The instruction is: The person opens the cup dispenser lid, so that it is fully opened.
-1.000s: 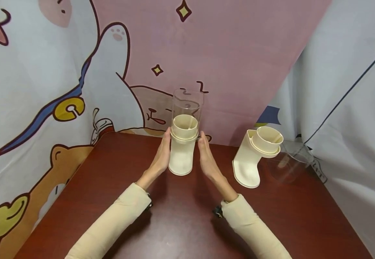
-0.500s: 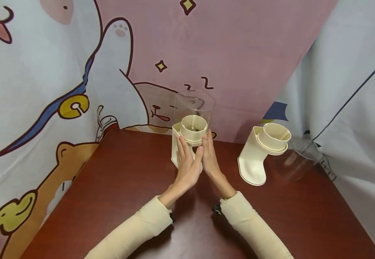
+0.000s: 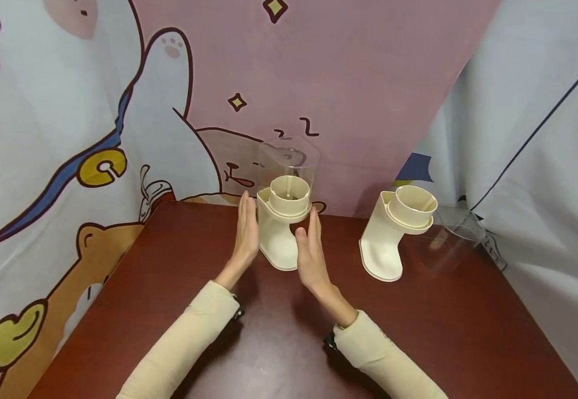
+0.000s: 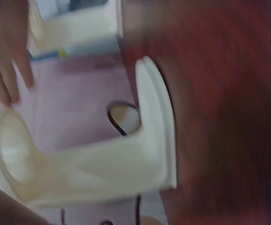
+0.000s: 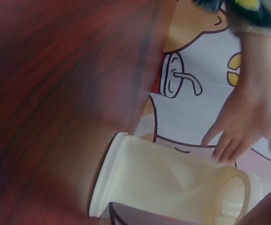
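Note:
A cream plastic stand (image 3: pixel 276 238), with a round collar at its top and a rounded foot, is upright near the table's back edge. A clear container (image 3: pixel 289 152) rises at its collar; I cannot tell how the two are joined. My left hand (image 3: pixel 246 230) is beside the stand's left side, fingers straight. On the other side my right hand (image 3: pixel 312 257) has its fingers straight and its tips near the collar. Whether either hand touches the stand is unclear. The left wrist view shows the stand's side (image 4: pixel 102 171) blurred; the right wrist view also shows the stand (image 5: pixel 159 173).
A second cream stand (image 3: pixel 382 249) of the same shape is further right on the dark red table (image 3: pixel 279 343). Beside it is another clear container (image 3: pixel 448 249). Cartoon-printed cloth (image 3: pixel 358 83) hangs behind the table and along its sides.
The stand has turned, so its foot points more to the right. My left hand crossed to the stand's front beside the right hand, then moved back to the left side.

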### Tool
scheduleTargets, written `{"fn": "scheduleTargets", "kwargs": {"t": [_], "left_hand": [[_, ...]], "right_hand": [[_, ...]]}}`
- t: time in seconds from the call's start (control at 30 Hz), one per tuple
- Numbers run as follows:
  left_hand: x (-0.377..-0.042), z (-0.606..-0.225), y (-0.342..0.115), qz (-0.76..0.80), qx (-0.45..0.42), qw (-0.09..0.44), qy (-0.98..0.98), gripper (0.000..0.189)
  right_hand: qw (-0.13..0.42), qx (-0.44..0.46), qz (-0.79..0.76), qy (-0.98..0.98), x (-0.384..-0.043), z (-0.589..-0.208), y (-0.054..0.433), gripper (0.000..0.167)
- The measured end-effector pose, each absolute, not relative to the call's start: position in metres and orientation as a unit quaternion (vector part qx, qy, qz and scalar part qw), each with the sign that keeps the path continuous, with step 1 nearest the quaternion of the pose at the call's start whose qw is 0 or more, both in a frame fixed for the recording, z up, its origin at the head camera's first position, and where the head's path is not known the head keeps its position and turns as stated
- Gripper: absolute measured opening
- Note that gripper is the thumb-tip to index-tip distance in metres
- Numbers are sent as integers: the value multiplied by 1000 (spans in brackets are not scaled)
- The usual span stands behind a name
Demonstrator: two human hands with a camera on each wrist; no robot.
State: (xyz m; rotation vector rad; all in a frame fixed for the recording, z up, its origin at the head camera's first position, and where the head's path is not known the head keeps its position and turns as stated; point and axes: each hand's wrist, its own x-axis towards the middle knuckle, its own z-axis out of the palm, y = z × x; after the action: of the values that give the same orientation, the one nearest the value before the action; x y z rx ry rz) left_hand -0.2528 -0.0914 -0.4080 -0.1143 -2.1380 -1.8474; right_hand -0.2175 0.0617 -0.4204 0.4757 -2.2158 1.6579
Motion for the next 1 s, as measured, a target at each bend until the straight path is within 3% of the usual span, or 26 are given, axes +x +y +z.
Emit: {"fn": "scheduleTargets", "kwargs": {"t": [0.17, 0.47, 0.67, 0.83, 1.0], "left_hand": [[-258, -416, -101, -630, -75, 133, -761, 74], [-210, -412, -72, -570, -70, 135, -807, 89], [-193, -403, -66, -562, -82, 121, -814, 92], [-200, -401, -90, -553, -120, 115, -816, 92], [-237, -391, -124, -497, -172, 88, -846, 104]], "right_hand": [[143, 156, 575, -790, -217, -422, 49, 77], [129, 154, 583, -787, -238, -421, 62, 91], [114, 169, 578, -790, -247, -418, 73, 90], [81, 173, 551, -812, -250, -411, 87, 92], [58, 204, 503, -838, -268, -389, 105, 100]]}}
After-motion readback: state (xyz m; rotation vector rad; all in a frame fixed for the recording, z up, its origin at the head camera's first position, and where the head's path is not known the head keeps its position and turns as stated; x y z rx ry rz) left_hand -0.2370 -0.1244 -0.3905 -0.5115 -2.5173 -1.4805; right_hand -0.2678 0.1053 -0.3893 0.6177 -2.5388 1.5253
